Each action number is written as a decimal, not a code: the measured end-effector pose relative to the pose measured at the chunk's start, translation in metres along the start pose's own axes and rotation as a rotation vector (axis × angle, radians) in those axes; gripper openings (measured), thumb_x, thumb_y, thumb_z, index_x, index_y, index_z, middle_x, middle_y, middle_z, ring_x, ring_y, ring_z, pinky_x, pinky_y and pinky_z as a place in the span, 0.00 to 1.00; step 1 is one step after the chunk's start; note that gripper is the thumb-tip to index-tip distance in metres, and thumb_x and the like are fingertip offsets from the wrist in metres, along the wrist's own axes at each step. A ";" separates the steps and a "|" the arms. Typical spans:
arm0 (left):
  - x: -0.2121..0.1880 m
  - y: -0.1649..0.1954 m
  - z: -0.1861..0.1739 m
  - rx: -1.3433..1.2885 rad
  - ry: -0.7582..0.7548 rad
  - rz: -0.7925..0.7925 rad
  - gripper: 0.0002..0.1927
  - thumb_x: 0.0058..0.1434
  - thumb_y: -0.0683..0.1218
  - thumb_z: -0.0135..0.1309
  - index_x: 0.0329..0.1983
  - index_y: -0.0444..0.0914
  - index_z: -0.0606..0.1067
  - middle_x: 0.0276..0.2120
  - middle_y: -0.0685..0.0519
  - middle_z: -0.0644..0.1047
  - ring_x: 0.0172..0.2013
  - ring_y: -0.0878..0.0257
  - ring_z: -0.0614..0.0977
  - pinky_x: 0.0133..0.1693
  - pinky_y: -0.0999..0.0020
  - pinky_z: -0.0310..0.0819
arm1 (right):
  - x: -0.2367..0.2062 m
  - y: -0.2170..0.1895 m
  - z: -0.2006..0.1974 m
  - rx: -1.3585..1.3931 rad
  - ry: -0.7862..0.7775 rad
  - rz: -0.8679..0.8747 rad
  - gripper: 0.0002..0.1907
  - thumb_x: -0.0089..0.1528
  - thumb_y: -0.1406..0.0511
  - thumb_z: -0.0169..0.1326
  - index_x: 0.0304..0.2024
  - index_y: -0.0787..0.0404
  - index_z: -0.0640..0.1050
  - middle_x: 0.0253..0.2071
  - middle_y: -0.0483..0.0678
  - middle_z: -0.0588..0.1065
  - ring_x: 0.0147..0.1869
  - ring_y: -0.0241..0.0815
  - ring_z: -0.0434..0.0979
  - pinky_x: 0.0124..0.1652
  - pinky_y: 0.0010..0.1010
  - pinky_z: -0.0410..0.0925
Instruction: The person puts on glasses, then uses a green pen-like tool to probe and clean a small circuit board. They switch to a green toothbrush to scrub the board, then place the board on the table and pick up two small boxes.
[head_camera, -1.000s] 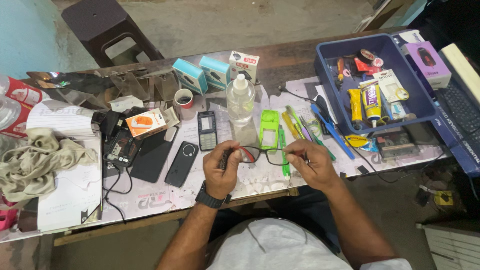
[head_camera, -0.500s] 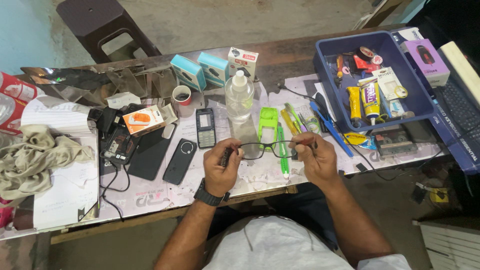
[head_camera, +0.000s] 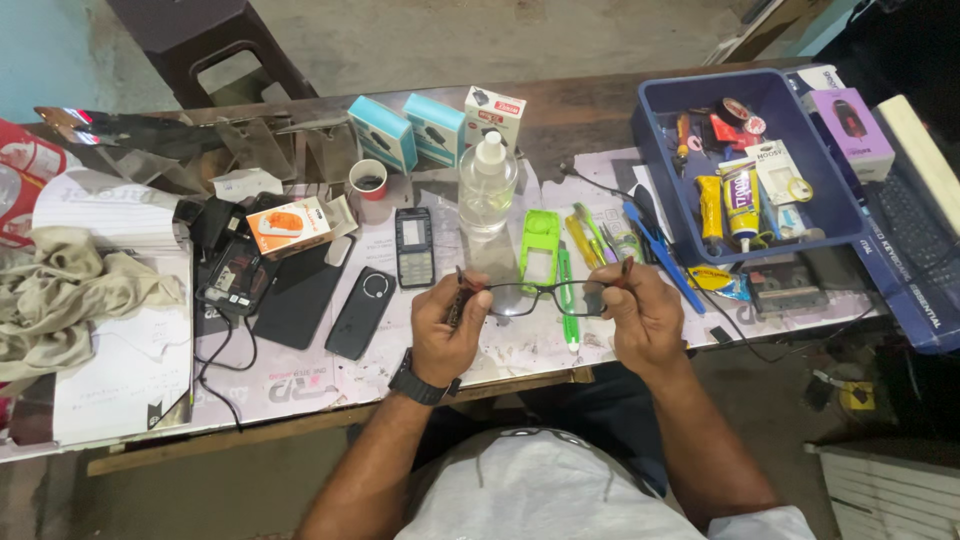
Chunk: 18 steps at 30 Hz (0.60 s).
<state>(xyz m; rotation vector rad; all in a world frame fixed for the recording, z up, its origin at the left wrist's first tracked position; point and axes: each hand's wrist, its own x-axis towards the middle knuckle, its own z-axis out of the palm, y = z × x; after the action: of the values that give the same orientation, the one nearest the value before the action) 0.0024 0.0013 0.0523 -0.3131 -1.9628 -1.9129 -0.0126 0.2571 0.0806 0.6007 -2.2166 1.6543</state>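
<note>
I hold a pair of dark-framed eyeglasses (head_camera: 538, 296) level over the near edge of the workbench (head_camera: 300, 385). My left hand (head_camera: 447, 325), with a black watch on the wrist, grips the left end of the frame at the temple. My right hand (head_camera: 645, 318) pinches the right end. Both lenses show between my hands. Just beyond the glasses stand a clear plastic bottle (head_camera: 487, 190) and a bright green frame-shaped tool (head_camera: 540, 245).
A keypad phone (head_camera: 414, 246), two dark smartphones (head_camera: 361, 311), a small cup (head_camera: 368, 184), boxes (head_camera: 412, 128) and chargers lie left of centre. A crumpled cloth (head_camera: 70, 290) lies far left. A blue bin (head_camera: 755, 160) of tubes and tools sits right, beside a keyboard (head_camera: 915, 225).
My hands have drawn apart along the glasses to grip both ends of the frame, which is now held level and slightly higher over the bench edge.
</note>
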 end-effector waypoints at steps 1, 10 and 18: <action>0.000 0.000 -0.001 -0.012 0.000 0.000 0.09 0.68 0.41 0.58 0.48 0.31 0.77 0.30 0.52 0.79 0.30 0.68 0.79 0.33 0.72 0.74 | 0.000 -0.001 0.001 -0.012 0.009 -0.010 0.12 0.72 0.62 0.51 0.52 0.65 0.75 0.41 0.47 0.80 0.39 0.31 0.78 0.36 0.21 0.71; -0.002 -0.008 -0.005 -0.072 0.011 0.039 0.12 0.70 0.43 0.57 0.51 0.30 0.75 0.37 0.50 0.81 0.33 0.68 0.80 0.37 0.72 0.76 | -0.001 0.000 0.012 -0.015 0.038 0.012 0.11 0.72 0.62 0.51 0.50 0.64 0.74 0.40 0.47 0.80 0.38 0.30 0.78 0.35 0.20 0.70; 0.000 -0.007 -0.006 -0.049 -0.007 -0.017 0.12 0.71 0.45 0.56 0.50 0.30 0.77 0.31 0.51 0.80 0.31 0.68 0.80 0.35 0.73 0.74 | 0.002 0.001 0.009 -0.051 0.037 -0.049 0.12 0.73 0.62 0.51 0.48 0.65 0.76 0.35 0.46 0.79 0.35 0.31 0.75 0.35 0.22 0.69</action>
<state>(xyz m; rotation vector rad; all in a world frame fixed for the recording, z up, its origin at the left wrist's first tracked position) 0.0004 -0.0054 0.0464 -0.3183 -1.9318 -1.9755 -0.0149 0.2486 0.0789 0.6016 -2.1931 1.5678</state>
